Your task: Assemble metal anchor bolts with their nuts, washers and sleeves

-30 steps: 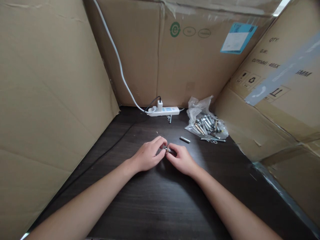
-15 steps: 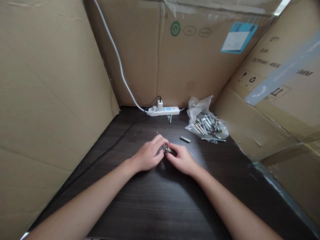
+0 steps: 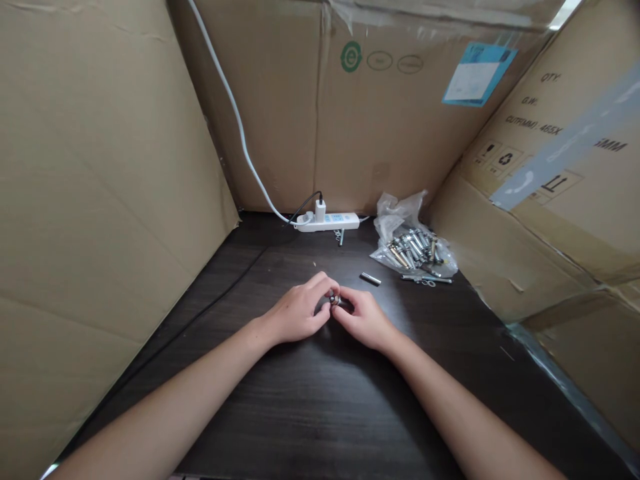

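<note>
Over the middle of the dark table, my right hand is closed around an expansion bolt, its nut end pointing left between thumb and forefinger. Most of the bolt's shank is hidden by the fingers. My left hand curls in from the other side, thumb and fingertips pinched at the nut end. A loose metal sleeve lies on the table just beyond my right hand.
A clear plastic bag of several expansion bolts stands at the back right, with a bolt and washers before it. Behind are a white power strip and small hardware. Cardboard walls enclose the table; a black cable crosses left.
My left fingertips have shifted slightly right, closer against the nut end of the bolt. My right hand has stayed almost still, and the loose parts have not moved.
</note>
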Demonstrator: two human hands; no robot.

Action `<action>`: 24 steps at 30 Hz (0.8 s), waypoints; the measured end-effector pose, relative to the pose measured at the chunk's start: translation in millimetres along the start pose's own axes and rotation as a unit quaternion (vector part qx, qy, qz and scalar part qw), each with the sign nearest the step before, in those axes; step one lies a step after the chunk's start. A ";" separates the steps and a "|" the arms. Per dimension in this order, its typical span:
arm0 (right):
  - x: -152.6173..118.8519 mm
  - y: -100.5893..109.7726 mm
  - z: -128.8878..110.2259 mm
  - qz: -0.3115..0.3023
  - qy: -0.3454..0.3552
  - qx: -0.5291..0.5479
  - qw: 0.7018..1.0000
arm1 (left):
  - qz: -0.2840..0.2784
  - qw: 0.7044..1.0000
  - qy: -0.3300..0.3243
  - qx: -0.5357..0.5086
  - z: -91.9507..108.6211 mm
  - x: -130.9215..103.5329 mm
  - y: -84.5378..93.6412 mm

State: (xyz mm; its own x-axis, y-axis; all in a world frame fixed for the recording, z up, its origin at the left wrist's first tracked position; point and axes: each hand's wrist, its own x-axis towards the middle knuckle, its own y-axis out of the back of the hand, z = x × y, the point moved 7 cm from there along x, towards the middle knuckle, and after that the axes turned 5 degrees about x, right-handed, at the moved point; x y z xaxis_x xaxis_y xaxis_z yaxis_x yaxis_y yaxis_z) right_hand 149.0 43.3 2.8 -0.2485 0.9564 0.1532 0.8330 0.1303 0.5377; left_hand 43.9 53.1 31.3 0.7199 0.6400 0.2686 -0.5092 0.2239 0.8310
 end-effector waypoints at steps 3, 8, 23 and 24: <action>-0.3 -0.3 -1.1 -0.002 0.003 -0.001 1.000 | 0.008 1.000 0.014 0.003 -2.9 0.3 1.4; -1.0 0.2 -1.5 0.001 0.008 -0.010 1.000 | -0.008 0.999 0.034 0.008 -8.8 1.7 -2.1; -0.7 -0.8 -0.5 -0.002 0.009 -0.003 1.000 | 0.005 1.000 0.028 0.004 -6.4 1.3 0.4; -0.6 -0.6 -0.5 0.000 0.011 -0.006 1.000 | 0.003 0.999 0.034 0.005 -7.7 1.6 -0.2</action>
State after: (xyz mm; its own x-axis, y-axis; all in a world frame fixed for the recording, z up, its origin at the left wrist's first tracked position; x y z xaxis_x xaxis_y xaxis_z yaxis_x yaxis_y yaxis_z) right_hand 148.4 42.5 2.8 -0.2592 0.9505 0.1714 0.8270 0.1268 0.5477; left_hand 41.4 59.7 27.8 0.6829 0.6899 0.2401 -0.5080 0.2123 0.8348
